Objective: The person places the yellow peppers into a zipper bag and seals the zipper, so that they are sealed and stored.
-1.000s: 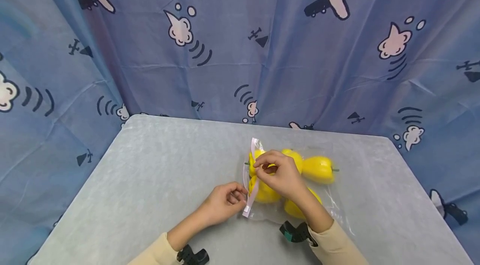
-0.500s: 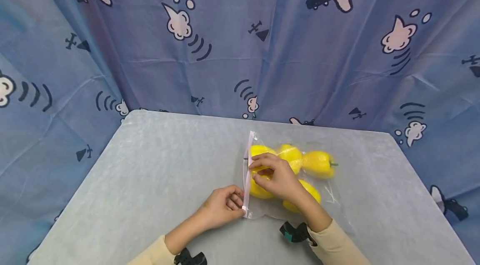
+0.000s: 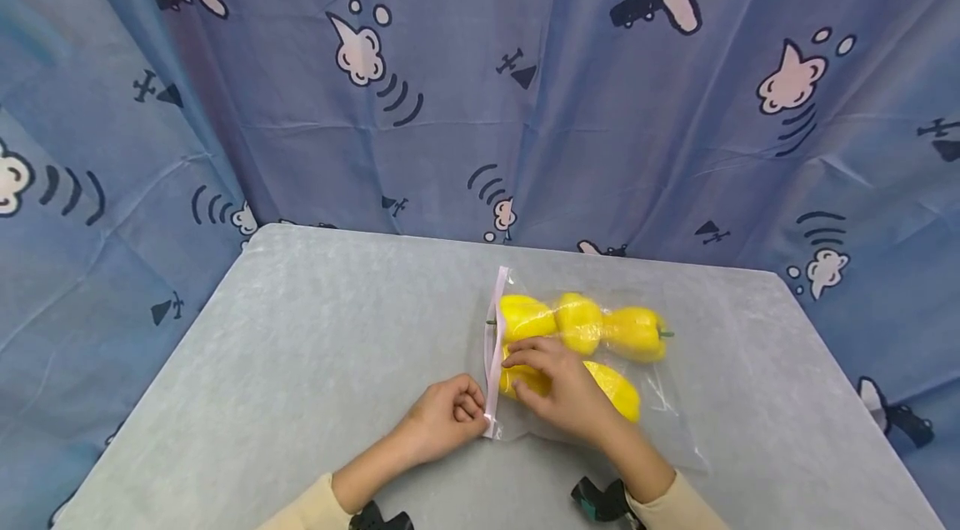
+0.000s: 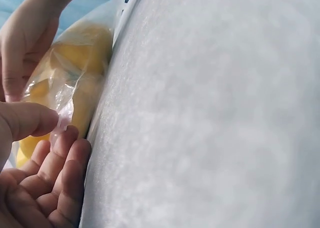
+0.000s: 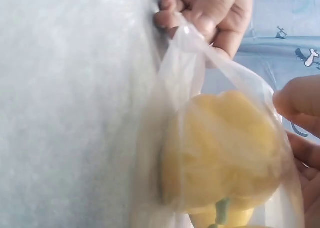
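left hand [image 3: 444, 419] pinches a corner of that clear bag [image 3: 670, 430], prob to steady it; right hand [image 3: 564, 387], thumb and fingers apart, sits over yellow peppers [image 3: 632, 333] inside.

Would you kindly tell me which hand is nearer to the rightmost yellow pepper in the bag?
Right. The right hand is over the bag, left of the rightmost yellow pepper; the left hand is farther left, its grip on the bag's near-left corner.

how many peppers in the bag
5: back left pepper, back middle pepper, back right pepper, front left pepper, front right pepper; front two partly behind the right hand. More may hide there.
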`<state>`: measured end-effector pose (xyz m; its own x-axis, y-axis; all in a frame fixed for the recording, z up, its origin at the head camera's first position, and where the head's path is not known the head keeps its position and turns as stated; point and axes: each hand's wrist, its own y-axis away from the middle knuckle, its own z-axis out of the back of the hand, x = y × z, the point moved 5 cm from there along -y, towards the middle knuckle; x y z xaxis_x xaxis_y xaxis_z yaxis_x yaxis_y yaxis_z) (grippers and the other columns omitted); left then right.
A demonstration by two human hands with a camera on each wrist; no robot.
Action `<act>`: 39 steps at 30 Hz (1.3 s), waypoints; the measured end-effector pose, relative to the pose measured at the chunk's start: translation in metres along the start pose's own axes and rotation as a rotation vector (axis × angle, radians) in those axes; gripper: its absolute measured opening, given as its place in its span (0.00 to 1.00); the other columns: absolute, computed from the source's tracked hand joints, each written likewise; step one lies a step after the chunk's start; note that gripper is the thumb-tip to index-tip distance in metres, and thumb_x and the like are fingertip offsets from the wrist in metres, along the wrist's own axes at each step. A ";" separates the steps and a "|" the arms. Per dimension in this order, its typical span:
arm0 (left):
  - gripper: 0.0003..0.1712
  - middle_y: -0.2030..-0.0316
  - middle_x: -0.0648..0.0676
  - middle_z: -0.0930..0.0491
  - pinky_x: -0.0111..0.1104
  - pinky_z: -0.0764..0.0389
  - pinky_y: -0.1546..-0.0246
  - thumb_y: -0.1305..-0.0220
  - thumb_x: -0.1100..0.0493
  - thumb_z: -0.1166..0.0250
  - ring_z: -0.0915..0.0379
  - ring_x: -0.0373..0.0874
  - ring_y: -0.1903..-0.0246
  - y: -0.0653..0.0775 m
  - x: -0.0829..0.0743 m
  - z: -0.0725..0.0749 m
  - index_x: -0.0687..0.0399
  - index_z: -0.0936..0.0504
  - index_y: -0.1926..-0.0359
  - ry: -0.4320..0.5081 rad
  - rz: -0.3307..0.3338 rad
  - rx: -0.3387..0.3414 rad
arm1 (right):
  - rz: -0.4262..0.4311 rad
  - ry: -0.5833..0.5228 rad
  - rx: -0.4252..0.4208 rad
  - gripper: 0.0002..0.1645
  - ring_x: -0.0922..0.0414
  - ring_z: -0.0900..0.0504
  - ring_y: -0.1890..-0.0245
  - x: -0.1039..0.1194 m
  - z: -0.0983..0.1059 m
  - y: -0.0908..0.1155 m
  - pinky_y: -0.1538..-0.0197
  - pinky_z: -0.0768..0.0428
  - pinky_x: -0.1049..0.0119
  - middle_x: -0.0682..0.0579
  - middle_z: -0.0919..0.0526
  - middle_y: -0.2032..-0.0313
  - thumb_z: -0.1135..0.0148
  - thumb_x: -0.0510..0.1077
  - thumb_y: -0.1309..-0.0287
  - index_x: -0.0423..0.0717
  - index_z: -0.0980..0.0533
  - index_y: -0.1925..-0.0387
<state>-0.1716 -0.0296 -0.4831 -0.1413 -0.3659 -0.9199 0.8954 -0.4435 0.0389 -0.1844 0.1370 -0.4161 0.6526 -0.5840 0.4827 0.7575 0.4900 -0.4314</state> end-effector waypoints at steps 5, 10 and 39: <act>0.07 0.76 0.45 0.22 0.22 0.25 0.75 0.47 0.66 0.34 0.29 0.30 0.78 0.001 0.003 -0.002 0.58 0.24 0.66 0.010 0.015 0.009 | 0.034 0.060 0.011 0.15 0.56 0.21 0.50 0.000 -0.004 0.002 0.45 0.22 0.58 0.53 0.17 0.53 0.29 0.37 0.55 0.49 0.17 0.61; 0.08 0.76 0.46 0.22 0.21 0.26 0.76 0.47 0.66 0.34 0.29 0.31 0.78 0.000 0.002 -0.001 0.58 0.23 0.66 0.020 0.015 0.003 | 0.034 0.087 0.012 0.14 0.56 0.21 0.49 0.001 -0.004 0.001 0.45 0.22 0.57 0.53 0.17 0.53 0.28 0.38 0.55 0.49 0.17 0.62; 0.08 0.77 0.45 0.23 0.20 0.27 0.77 0.48 0.66 0.33 0.30 0.29 0.79 0.001 0.005 0.002 0.58 0.23 0.67 0.027 0.003 -0.009 | 0.129 0.150 -0.022 0.14 0.56 0.21 0.54 0.002 -0.003 -0.014 0.47 0.22 0.59 0.55 0.16 0.59 0.28 0.41 0.56 0.50 0.17 0.63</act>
<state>-0.1724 -0.0327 -0.4868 -0.1268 -0.3448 -0.9301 0.8996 -0.4350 0.0386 -0.1941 0.1268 -0.4115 0.7336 -0.6078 0.3041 0.6660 0.5537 -0.4998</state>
